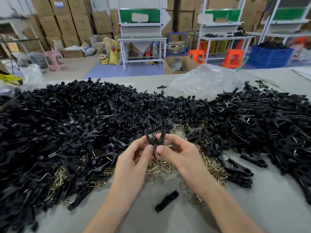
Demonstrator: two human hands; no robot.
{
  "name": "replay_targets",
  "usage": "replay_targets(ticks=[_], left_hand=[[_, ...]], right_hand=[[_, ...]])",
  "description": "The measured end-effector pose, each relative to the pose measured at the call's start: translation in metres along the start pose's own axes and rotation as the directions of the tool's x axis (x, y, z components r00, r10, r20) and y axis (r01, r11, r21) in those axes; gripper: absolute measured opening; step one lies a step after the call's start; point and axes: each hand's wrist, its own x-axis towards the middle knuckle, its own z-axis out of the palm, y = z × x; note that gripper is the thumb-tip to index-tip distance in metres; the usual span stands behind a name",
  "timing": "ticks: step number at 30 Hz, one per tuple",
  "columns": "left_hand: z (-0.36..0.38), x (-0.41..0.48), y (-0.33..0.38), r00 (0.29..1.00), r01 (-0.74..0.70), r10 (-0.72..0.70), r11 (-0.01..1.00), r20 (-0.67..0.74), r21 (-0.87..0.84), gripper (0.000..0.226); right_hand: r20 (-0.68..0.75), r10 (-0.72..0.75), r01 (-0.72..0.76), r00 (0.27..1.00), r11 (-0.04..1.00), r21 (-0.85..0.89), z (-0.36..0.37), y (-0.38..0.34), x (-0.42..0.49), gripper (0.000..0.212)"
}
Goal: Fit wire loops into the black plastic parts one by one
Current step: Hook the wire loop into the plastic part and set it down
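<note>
Both hands meet over the middle of the table around a black plastic clip point(155, 140) whose two prongs stick up in a V. My left hand point(134, 158) pinches its left side and my right hand point(175, 153) pinches its right side with thumb and fingers. Any wire loop in the clip is hidden by my fingers. A heap of brass-coloured wire loops point(212, 163) lies under and to the right of my hands. Black plastic parts lie in a big pile point(67, 125) on the left and another pile point(269, 121) on the right.
One loose black part point(166, 201) lies on the grey table point(252, 207) between my forearms. A crumpled clear plastic bag point(205, 79) sits behind the piles. Beyond the table edge are cardboard boxes, workbenches, orange stools and a blue crate.
</note>
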Motion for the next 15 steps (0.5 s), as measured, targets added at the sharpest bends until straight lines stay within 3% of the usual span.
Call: replay_targets(ticks=[4, 10, 15], left_hand=[[-0.001, 0.0008, 0.0001, 0.998, 0.053, -0.049, 0.99, 0.035, -0.134, 0.027], [-0.0009, -0.0007, 0.0003, 0.995, 0.034, -0.021, 0.989, 0.093, -0.142, 0.022], [-0.0013, -0.0001, -0.0023, 0.999, 0.025, -0.023, 0.997, 0.027, -0.076, 0.019]], right_hand=[[-0.004, 0.0, 0.0, 1.0, 1.0, 0.002, 0.0015, -0.0001, 0.0002, 0.034], [-0.009, -0.015, 0.015, 1.0, 1.0, -0.011, 0.0008, 0.0021, 0.0008, 0.031], [0.001, -0.025, 0.025, 1.0, 0.997, -0.073, -0.0009, 0.0024, 0.0001, 0.033]])
